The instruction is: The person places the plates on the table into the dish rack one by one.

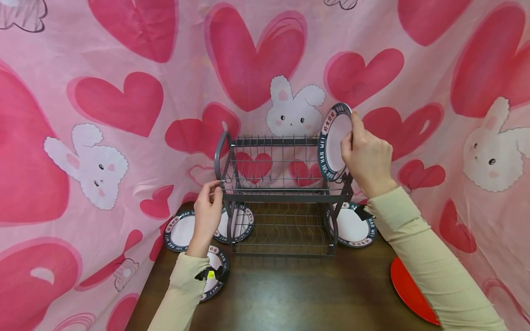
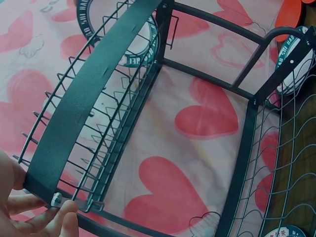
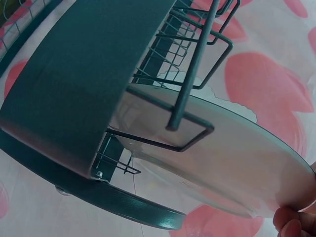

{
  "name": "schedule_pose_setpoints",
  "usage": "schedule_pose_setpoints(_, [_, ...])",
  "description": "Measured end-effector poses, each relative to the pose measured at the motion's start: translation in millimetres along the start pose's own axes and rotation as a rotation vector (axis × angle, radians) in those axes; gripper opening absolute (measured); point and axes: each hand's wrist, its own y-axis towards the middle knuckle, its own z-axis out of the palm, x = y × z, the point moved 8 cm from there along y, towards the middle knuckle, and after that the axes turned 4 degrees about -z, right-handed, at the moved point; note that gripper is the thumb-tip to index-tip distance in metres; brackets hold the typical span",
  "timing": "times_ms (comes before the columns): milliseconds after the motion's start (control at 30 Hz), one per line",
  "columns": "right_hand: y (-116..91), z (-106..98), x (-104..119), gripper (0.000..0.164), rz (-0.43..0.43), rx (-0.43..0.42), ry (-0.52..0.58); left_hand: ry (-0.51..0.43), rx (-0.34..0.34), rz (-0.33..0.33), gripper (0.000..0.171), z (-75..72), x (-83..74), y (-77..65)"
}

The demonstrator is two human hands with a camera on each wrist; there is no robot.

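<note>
A dark two-tier dish rack [image 1: 285, 198] stands on the wooden table. At the right end of its upper tier, my right hand [image 1: 368, 154] pinches the rim of a white plate [image 1: 337, 142] with a dark lettered border, held on edge. The right wrist view shows the plate's underside [image 3: 222, 153] beside the rack's wire prongs [image 3: 197, 131], its rim held at the lower right by my fingertips [image 3: 291, 222]. My left hand [image 1: 208, 209] holds the upper tier's left front corner; in the left wrist view its fingers [image 2: 66, 215] lie around that corner.
Similar lettered plates lie on the table [image 1: 290, 294]: one [image 1: 182, 231] at far left, one [image 1: 240, 223] behind the rack's left leg, one [image 1: 215, 266] under my left wrist, and another [image 1: 354, 225] by the right leg. A red plate [image 1: 411, 289] lies at right, partly hidden by my sleeve.
</note>
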Motion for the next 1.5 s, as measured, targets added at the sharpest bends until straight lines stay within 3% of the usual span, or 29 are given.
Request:
schedule_pose_setpoints(467, [-2.8, -1.3, -6.4, 0.046, 0.023, 0.021, 0.013, 0.001, -0.002, 0.009, 0.033, 0.5, -1.1, 0.4])
schedule_pose_setpoints(1200, [-9.5, 0.1, -18.0, 0.054, 0.104, 0.096, 0.122, 0.017, -0.008, 0.001, 0.033, 0.7, -1.5, 0.5])
schedule_pose_setpoints(1500, [-12.1, -4.4, -18.1, 0.053, 0.094, 0.066, 0.126, 0.024, -0.010, -0.007, 0.033, 0.2, -1.1, 0.5])
